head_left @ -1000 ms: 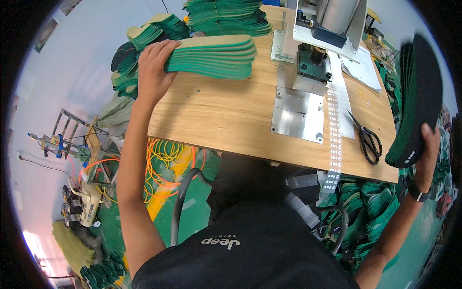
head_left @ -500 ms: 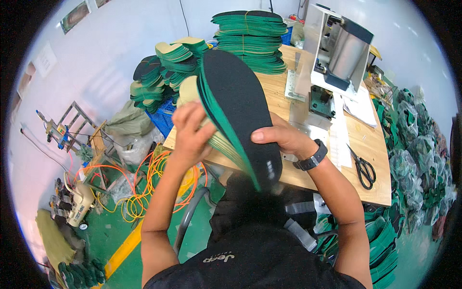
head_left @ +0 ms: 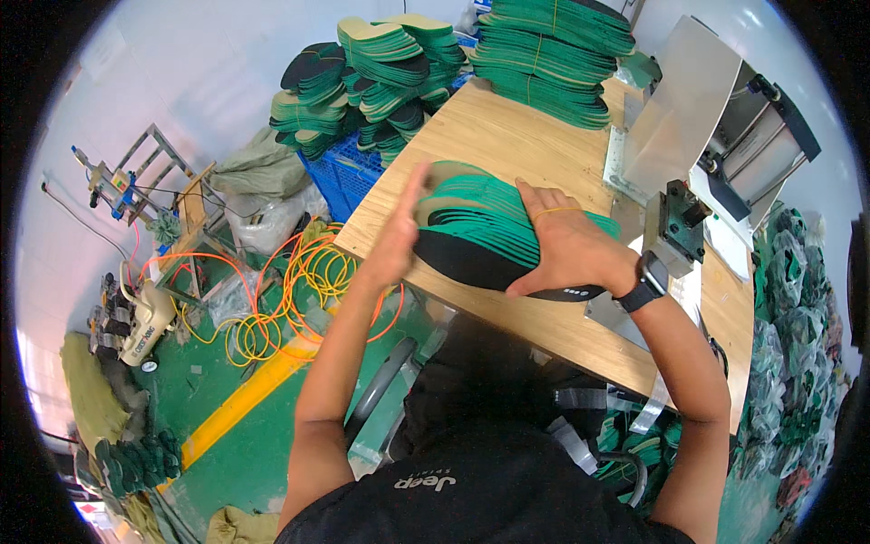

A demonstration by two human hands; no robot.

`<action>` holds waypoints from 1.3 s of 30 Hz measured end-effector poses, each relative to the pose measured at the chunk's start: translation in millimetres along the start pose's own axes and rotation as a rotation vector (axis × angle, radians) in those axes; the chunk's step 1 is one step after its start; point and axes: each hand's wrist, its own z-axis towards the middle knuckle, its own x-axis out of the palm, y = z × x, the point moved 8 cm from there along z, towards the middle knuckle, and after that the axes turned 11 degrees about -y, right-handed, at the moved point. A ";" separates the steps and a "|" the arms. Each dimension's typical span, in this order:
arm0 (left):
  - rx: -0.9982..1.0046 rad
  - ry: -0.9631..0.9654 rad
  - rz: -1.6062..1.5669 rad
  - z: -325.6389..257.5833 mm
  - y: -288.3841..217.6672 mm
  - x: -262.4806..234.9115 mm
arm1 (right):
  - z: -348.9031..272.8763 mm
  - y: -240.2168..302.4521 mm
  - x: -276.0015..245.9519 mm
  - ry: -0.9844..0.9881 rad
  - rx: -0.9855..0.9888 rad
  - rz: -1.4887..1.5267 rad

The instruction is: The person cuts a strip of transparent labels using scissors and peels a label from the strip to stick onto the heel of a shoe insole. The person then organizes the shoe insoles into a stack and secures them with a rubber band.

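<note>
A bundle of green and black shoe insoles [head_left: 480, 201] rests on the wooden table [head_left: 471, 136] close to its front edge. The insoles lie fanned, with a black face toward me and green edges showing above. My right hand [head_left: 575, 245] grips the bundle near its right end, thumb on the black face and fingers over the top. A thin yellow band [head_left: 555, 210] crosses those fingers. At the bundle's left end, my left hand [head_left: 399, 231] stands on edge with its fingers stretched out, slightly blurred. Whether its palm touches the insoles is hard to tell.
Tall insole stacks [head_left: 548, 63] stand at the table's back; more insoles [head_left: 381, 77] fill a blue crate [head_left: 344, 172] beyond the left edge. A metal press [head_left: 761, 136] occupies the right side. Orange and yellow hoses [head_left: 290, 290] coil on the floor. Bagged green pieces [head_left: 788, 299] are piled at right.
The insole bundle has come down from upright in my hands onto the table. My left hand has let go of its side and straightened at its left end. The view has shifted.
</note>
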 end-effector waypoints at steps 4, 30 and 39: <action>0.056 0.067 0.118 1.8 -17.6 7.8 | 5.5 1.1 5.8 -0.015 0.018 0.071; -0.060 -0.028 -0.322 -9.6 -25.2 17.2 | 12.6 22.7 9.9 -0.180 -0.102 0.062; -0.342 0.019 -0.409 1.0 -26.5 14.1 | -47.7 104.5 -58.6 -0.092 -0.167 0.760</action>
